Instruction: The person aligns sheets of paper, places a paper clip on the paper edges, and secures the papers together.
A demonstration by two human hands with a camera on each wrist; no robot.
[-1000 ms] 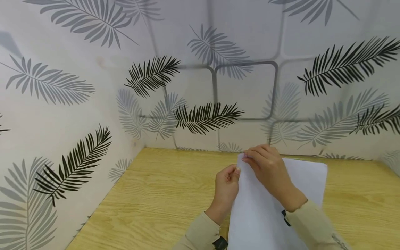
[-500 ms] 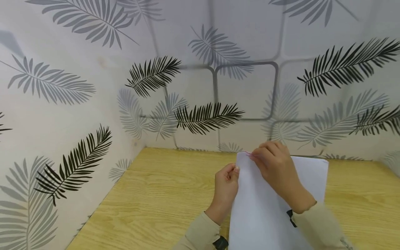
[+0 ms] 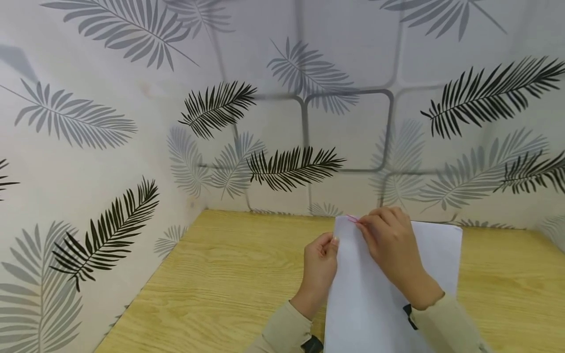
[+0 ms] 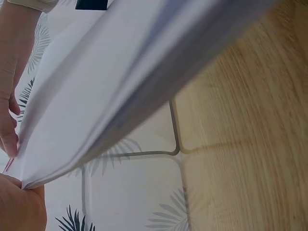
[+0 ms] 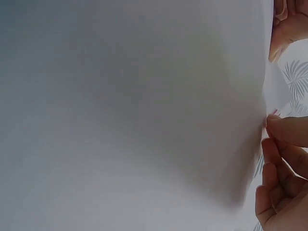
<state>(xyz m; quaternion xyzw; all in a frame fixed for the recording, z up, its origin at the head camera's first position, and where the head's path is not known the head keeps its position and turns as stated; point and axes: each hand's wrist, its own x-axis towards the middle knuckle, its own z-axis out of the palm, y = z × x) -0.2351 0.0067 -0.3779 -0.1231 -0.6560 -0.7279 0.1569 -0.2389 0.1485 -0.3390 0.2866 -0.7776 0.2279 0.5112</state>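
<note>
A stack of white paper sheets [image 3: 366, 299] is held up in front of me at a tilt, with layered edges in the left wrist view. My left hand [image 3: 320, 264] pinches its left edge near the upper corner, thumb on the front. At the top edge, the fingertips of my right hand [image 3: 393, 245] pinch a thin pink paper clip [image 3: 351, 218], part of which sticks out to the left of them. The clip [image 4: 8, 165] appears as a small red line in the left wrist view. In the right wrist view the paper [image 5: 134, 115] hides most of the scene.
Under the paper lies a yellow wood-grain table [image 3: 220, 274]. Behind it rises a wall [image 3: 273, 117] covered in leaf-patterned paper, and another patterned wall [image 3: 97, 166] stands at the left. Dark straps [image 3: 312, 344] show at both sleeve cuffs.
My right hand has slid right along the top edge from near the corner, and more of the pink clip now shows. The left hand keeps its place.
</note>
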